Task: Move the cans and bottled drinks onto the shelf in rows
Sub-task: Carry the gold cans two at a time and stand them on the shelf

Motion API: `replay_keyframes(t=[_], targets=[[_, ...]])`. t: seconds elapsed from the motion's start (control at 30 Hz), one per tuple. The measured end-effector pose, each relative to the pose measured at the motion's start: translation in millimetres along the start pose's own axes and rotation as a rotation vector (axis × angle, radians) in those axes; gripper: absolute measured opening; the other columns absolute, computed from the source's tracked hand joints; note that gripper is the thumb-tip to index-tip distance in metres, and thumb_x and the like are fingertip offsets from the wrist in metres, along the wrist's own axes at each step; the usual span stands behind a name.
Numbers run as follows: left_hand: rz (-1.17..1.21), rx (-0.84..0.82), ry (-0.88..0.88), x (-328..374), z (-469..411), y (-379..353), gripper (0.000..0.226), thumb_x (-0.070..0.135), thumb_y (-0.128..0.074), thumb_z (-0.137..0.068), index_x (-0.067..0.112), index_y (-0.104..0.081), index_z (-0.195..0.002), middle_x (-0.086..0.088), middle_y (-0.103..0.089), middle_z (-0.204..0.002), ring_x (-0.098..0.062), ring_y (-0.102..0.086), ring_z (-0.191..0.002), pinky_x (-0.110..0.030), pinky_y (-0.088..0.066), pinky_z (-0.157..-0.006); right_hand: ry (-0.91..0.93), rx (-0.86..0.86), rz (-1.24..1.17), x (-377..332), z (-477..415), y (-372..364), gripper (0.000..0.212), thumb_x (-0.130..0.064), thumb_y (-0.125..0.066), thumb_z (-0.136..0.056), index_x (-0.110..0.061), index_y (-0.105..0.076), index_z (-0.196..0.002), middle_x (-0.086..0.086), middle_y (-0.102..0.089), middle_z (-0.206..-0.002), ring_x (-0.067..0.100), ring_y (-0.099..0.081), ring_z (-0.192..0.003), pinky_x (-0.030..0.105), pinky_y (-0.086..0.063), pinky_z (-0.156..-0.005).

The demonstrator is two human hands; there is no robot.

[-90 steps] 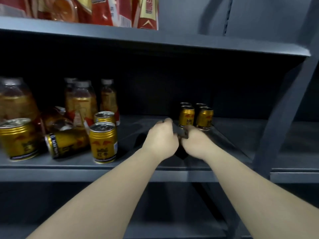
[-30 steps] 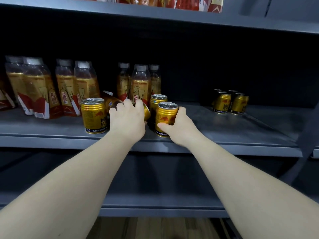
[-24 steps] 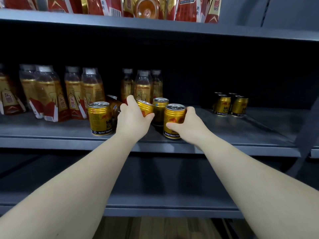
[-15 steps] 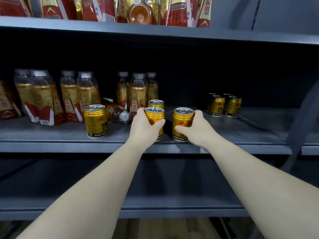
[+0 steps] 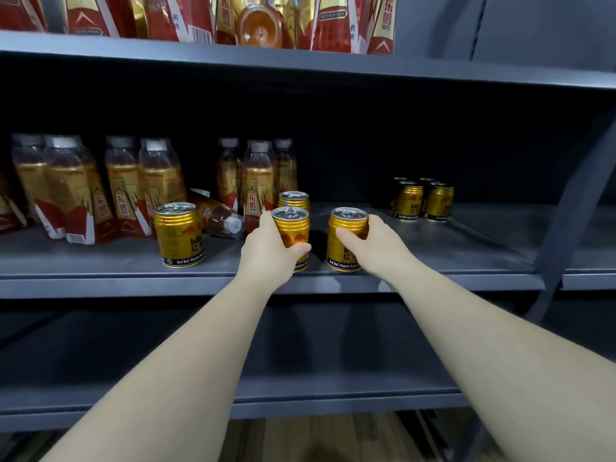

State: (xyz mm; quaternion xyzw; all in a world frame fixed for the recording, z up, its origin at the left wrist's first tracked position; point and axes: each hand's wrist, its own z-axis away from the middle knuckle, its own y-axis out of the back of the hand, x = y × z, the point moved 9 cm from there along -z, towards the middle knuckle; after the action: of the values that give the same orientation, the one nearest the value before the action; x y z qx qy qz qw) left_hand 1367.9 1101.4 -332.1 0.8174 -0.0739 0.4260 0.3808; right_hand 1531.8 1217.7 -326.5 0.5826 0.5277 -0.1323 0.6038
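Note:
On the grey middle shelf (image 5: 100, 261), my left hand (image 5: 266, 251) grips an upright gold can (image 5: 295, 228) near the front edge. My right hand (image 5: 376, 245) grips a second upright gold can (image 5: 343, 241) just to its right. A third can (image 5: 293, 200) stands right behind the left one, and a fourth can (image 5: 178, 233) stands alone further left. A block of several gold cans (image 5: 421, 201) is set in rows at the back right. Bottled drinks (image 5: 256, 181) stand behind my hands, with more bottles (image 5: 100, 188) at the left. One bottle (image 5: 216, 220) lies on its side.
The upper shelf (image 5: 300, 66) carries red and gold packs. A slanted grey upright (image 5: 566, 221) crosses at the right. Bare shelf surface lies between my right hand and the can block. A lower shelf (image 5: 333, 388) runs beneath my forearms.
My left hand took the can that lay on its side and stood it upright. Both hands with their cans have shifted a little to the right along the shelf front.

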Motion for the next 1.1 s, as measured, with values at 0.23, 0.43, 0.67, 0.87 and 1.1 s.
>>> replay_keyframes(t=[0.23,0.43,0.67,0.87,1.1], targets=[[-0.026,-0.011,-0.007,-1.8,-1.3,-1.2,0.089,0.041,-0.073,-0.087,0.015,-0.020,-0.155,-0.004,-0.050,-0.143,-0.024,-0.050,-0.127,-0.036,-0.045,-0.100,-0.016,-0.005,-0.003,3.1,-6.5,2.8,0.061,-0.052,-0.070,-0.086,-0.020,-0.046,-0.132,-0.003,-0.057,-0.120,0.015,-0.056,-0.104,0.032,-0.049,-0.083],[-0.023,0.023,0.001,7.0,-5.2,4.4,0.074,0.040,-0.078,-0.083,0.016,-0.038,-0.140,-0.002,-0.057,-0.131,-0.017,-0.053,-0.108,-0.033,-0.048,-0.089,0.056,0.026,-0.052,9.3,-12.1,7.0,0.062,-0.044,-0.078,-0.082,-0.022,-0.047,-0.131,-0.006,-0.058,-0.119,0.013,-0.057,-0.105,0.030,-0.050,-0.084],[0.064,0.047,-0.055,62.9,-23.9,-38.6,0.063,0.043,-0.079,-0.080,0.018,-0.044,-0.125,0.002,-0.058,-0.115,-0.017,-0.057,-0.101,-0.032,-0.050,-0.081,0.059,0.147,-0.053,42.6,-45.4,88.5,0.058,-0.043,-0.077,-0.082,-0.020,-0.052,-0.130,-0.005,-0.062,-0.115,0.013,-0.060,-0.100,0.029,-0.045,-0.082],[0.072,-0.001,-0.071,110.0,-47.8,-120.5,0.068,0.041,-0.080,-0.079,0.018,-0.041,-0.129,-0.002,-0.058,-0.119,-0.019,-0.056,-0.100,-0.033,-0.051,-0.084,-0.018,0.221,-0.064,107.3,-82.4,157.4,0.058,-0.035,-0.077,-0.086,-0.020,-0.050,-0.134,0.000,-0.064,-0.118,0.021,-0.061,-0.105,0.037,-0.051,-0.090],[0.058,-0.086,0.030,140.5,-77.9,-207.7,0.065,0.040,-0.080,-0.081,0.020,-0.040,-0.128,-0.002,-0.057,-0.119,-0.022,-0.057,-0.104,-0.031,-0.048,-0.077,-0.136,0.245,-0.157,165.3,-117.9,190.1,0.060,-0.029,-0.074,-0.090,-0.020,-0.040,-0.139,-0.001,-0.055,-0.115,0.021,-0.054,-0.103,0.035,-0.046,-0.088]])
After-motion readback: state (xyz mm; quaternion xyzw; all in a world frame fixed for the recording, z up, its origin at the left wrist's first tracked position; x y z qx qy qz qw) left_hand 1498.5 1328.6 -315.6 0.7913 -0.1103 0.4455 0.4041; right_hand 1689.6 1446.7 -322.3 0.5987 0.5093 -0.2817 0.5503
